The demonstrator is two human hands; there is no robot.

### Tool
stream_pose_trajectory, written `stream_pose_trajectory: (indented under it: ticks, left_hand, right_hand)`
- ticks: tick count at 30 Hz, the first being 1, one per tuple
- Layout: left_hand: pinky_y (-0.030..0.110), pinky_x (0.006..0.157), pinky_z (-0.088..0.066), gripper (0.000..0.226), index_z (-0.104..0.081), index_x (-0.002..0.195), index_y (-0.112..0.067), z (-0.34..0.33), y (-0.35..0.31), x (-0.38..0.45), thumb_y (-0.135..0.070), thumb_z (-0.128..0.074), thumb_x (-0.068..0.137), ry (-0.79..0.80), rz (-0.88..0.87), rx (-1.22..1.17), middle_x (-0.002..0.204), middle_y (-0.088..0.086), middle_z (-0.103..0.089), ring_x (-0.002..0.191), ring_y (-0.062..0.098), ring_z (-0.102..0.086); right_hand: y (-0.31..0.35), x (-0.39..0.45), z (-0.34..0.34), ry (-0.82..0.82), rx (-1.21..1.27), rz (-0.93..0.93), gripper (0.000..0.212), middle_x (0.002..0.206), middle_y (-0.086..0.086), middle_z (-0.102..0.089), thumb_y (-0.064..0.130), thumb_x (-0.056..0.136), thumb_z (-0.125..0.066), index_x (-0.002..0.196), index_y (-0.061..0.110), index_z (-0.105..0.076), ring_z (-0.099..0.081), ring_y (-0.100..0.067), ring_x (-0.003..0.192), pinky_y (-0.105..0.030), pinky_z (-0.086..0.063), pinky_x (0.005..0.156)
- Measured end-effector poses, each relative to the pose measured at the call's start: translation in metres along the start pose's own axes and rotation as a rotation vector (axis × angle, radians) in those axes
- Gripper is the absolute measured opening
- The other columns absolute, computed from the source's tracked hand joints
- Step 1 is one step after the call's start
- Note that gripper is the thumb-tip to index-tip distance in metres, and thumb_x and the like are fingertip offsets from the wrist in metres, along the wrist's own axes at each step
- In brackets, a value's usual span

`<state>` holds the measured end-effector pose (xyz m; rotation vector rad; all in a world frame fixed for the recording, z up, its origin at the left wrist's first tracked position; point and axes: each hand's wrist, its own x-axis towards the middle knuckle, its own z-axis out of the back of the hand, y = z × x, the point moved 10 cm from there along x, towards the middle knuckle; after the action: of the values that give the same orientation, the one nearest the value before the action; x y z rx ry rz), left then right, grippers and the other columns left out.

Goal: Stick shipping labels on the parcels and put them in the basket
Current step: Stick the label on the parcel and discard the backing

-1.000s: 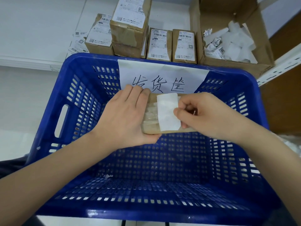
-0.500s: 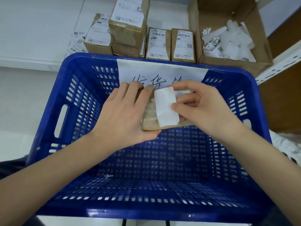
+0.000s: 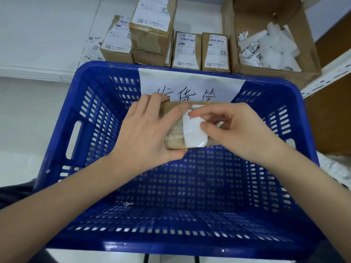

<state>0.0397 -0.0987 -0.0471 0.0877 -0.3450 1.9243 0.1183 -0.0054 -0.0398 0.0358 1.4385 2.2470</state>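
A small brown cardboard parcel (image 3: 174,112) is held above the inside of the blue plastic basket (image 3: 62,118). My left hand (image 3: 144,133) grips its left end, thumb under the front edge. A white shipping label (image 3: 191,133) lies across the parcel's top, and its backing is partly peeled so that print shows near the upper edge. My right hand (image 3: 235,131) pinches the label between thumb and fingers, covering the parcel's right end. No parcel lies on the basket's floor.
A handwritten paper sign (image 3: 188,84) hangs on the basket's far wall. Behind it several labelled parcels (image 3: 187,50) stand on a white shelf beside an open carton of crumpled label backings (image 3: 269,46). Loose labels (image 3: 93,48) lie at the back left.
The parcel has tilted so its top faces me more. My right hand has shifted on the label and lifted its backing near the upper edge, exposing print.
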Motion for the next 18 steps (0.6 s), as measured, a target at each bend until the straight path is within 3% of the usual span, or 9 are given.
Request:
stream_pose_trajectory:
  ticks: [4, 11, 18]
  left_hand:
    - [0.039, 0.08, -0.039, 0.08, -0.052, 0.131, -0.025, -0.001, -0.0001, 0.0, -0.061, -0.059, 0.06, 0.001, -0.008, 0.004, 0.114, 0.013, -0.052, 0.101, 0.028, -0.043]
    - [0.041, 0.08, -0.038, 0.071, -0.053, 0.128, -0.024, -0.0013, -0.0055, -0.0007, -0.057, -0.058, 0.065, -0.035, -0.073, 0.03, 0.114, 0.017, -0.054, 0.1, 0.033, -0.046]
    - [0.042, 0.082, -0.035, 0.072, -0.05, 0.128, -0.024, -0.0003, -0.0024, 0.0009, -0.056, -0.056, 0.064, -0.042, -0.072, 0.043, 0.114, 0.018, -0.055, 0.102, 0.033, -0.045]
  right_hand:
    - [-0.0003, 0.0005, -0.001, 0.022, -0.025, -0.001, 0.029, 0.092, 0.004, -0.069, 0.002, 0.089, -0.059, 0.101, 0.026, -0.07, -0.061, -0.007, 0.081, -0.01, -0.046, 0.072]
    - [-0.0055, 0.0009, -0.0094, 0.098, -0.066, -0.036, 0.02, 0.104, -0.007, -0.066, 0.007, 0.092, -0.056, 0.105, 0.02, -0.066, -0.06, -0.014, 0.09, -0.022, -0.048, 0.08]
    - [0.0025, 0.0011, -0.0098, 0.111, -0.065, 0.037, 0.019, 0.096, -0.007, -0.067, 0.015, 0.095, -0.053, 0.109, 0.021, -0.064, -0.062, -0.009, 0.083, -0.023, -0.05, 0.08]
